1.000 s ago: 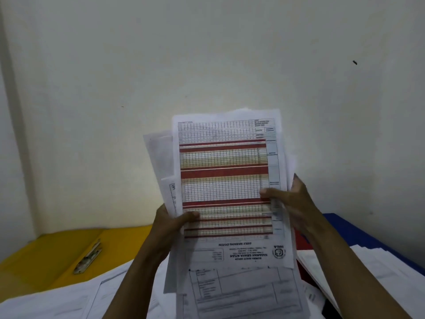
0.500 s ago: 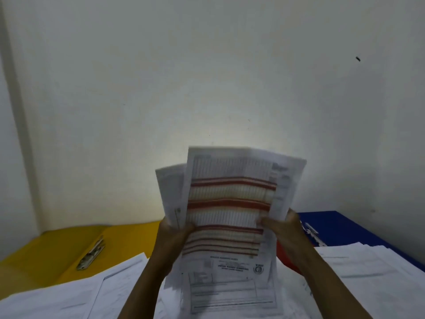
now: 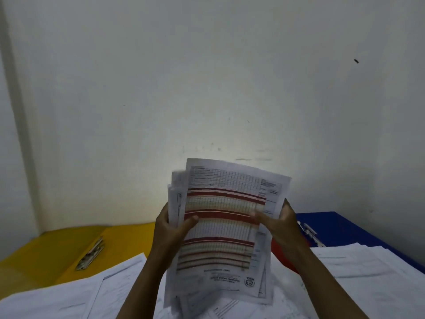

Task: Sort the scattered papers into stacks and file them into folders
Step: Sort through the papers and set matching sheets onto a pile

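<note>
Left hand (image 3: 171, 229) and right hand (image 3: 279, 223) both grip the paper stack (image 3: 220, 226) upright by its sides, probably squaring edges before filing.

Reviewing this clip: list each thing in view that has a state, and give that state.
Held sheaf of papers: upright, lifted, unevenly aligned, top sheet upside down.
Left hand: grips the sheaf's left edge.
Right hand: grips its right edge.
Yellow folder: open, metal clip exposed, no papers filed.
Blue folder: open, partly covered by loose papers.

Sheaf of papers (image 3: 220, 226) lower, perhaps tilted
</note>
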